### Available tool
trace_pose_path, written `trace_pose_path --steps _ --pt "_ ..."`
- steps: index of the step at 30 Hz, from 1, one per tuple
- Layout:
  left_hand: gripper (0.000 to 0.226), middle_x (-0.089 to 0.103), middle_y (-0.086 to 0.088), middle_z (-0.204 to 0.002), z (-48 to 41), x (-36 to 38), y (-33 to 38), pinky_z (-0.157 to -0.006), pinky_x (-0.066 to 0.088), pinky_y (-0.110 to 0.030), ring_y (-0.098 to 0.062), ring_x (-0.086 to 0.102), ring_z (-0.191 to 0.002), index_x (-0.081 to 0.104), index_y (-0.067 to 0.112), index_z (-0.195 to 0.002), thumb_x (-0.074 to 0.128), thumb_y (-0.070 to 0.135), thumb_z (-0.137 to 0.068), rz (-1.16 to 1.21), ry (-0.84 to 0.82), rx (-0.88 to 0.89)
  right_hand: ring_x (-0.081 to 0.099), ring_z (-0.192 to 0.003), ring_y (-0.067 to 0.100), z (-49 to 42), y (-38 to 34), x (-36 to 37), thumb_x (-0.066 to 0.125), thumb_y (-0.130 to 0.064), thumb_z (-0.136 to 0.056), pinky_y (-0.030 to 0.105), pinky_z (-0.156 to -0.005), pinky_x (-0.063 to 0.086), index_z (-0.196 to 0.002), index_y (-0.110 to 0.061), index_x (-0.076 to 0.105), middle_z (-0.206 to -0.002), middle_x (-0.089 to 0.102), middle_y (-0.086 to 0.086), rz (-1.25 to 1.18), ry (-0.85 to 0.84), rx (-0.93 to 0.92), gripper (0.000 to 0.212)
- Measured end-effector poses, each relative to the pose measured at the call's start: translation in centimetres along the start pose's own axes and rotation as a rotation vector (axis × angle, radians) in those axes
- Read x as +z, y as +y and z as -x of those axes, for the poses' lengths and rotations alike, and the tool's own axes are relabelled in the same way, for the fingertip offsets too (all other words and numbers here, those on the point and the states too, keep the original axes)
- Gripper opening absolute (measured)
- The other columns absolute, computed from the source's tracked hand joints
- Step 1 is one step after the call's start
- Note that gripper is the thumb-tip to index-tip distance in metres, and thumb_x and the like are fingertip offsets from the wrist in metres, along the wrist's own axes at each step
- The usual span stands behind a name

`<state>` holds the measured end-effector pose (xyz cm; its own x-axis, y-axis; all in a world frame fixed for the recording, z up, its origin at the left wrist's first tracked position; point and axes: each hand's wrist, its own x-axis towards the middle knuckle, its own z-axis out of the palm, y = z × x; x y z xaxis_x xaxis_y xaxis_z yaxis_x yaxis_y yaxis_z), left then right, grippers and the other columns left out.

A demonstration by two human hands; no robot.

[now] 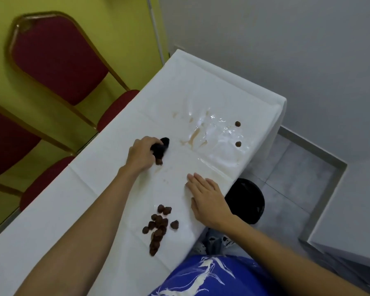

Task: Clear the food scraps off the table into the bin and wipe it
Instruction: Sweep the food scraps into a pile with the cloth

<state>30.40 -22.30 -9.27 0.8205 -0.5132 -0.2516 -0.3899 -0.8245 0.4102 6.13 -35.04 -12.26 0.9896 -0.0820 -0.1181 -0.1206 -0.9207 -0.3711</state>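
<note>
Two stray brown scraps (238,124) lie far right on the white-covered counter (107,184), past a wet spill (214,133). We clench our left hand (142,153) around a black cloth (160,149), one scrap at its near edge. Our right hand (208,198) rests flat, fingers together, right of the scrap pile (158,226). A black bin (247,201) sits below the counter's right edge; red chairs (58,60) stand left.
</note>
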Motion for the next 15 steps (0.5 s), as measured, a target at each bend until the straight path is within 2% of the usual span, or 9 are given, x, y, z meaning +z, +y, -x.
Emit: trace_pose_path --steps 3,7,9,11,15 --pt "0.057 0.062 -0.001 -0.124 4.3 0.3 -0.5 -0.094 0.05 -0.037 -0.025 0.057 -0.114 0.066 0.028 -0.116 0.045 -0.011 -0.079 0.047 -0.098 0.054 0.036 -0.144 0.023 0.0 -0.2 0.3 0.054 -0.025 -0.087 0.044 -0.116 0.029 -0.138 -0.013 0.052 -0.154 0.041 0.005 -0.007 0.024 0.019 0.052" --pt "0.055 0.065 0.004 -0.119 10.9 0.7 -1.2 -0.087 0.041 -0.013 -0.015 0.057 -0.112 0.068 0.028 -0.11 0.044 -0.012 -0.081 0.194 -0.215 0.03 0.027 -0.148 0.02 0.0 -0.7 0.7 0.047 -0.026 -0.091 0.041 -0.12 0.019 -0.143 -0.015 0.047 -0.158 0.033 0.002 -0.025 0.025 0.066 0.054" --pt "0.055 0.065 0.009 -0.117 13.1 0.5 -1.9 -0.081 0.039 -0.008 -0.01 0.057 -0.11 0.067 0.031 -0.108 0.044 -0.012 -0.083 0.312 -0.245 -0.043 0.024 -0.149 0.019 0.0 -0.9 0.8 0.044 -0.027 -0.091 0.041 -0.121 0.016 -0.144 -0.015 0.045 -0.159 0.031 0.002 -0.033 0.022 0.079 0.055" --pt "0.055 0.065 0.011 -0.117 14.0 0.1 -2.4 -0.084 0.04 -0.008 -0.008 0.057 -0.11 0.068 0.032 -0.109 0.044 -0.011 -0.085 0.4 -0.187 -0.109 0.02 -0.15 0.019 0.0 -1.1 0.8 0.043 -0.027 -0.091 0.041 -0.122 0.014 -0.145 -0.015 0.043 -0.16 0.029 0.001 -0.03 0.013 0.087 0.055" --pt "0.046 0.064 0.009 -0.119 12.4 -0.9 -2.6 -0.093 0.041 -0.018 -0.009 0.055 -0.11 0.067 0.027 -0.114 0.048 -0.007 -0.089 0.452 0.056 -0.152 0.016 -0.151 0.019 -0.1 -1.6 0.7 0.046 -0.024 -0.093 0.039 -0.123 0.007 -0.147 -0.015 0.04 -0.162 0.025 0.001 -0.029 0.005 0.104 0.055"
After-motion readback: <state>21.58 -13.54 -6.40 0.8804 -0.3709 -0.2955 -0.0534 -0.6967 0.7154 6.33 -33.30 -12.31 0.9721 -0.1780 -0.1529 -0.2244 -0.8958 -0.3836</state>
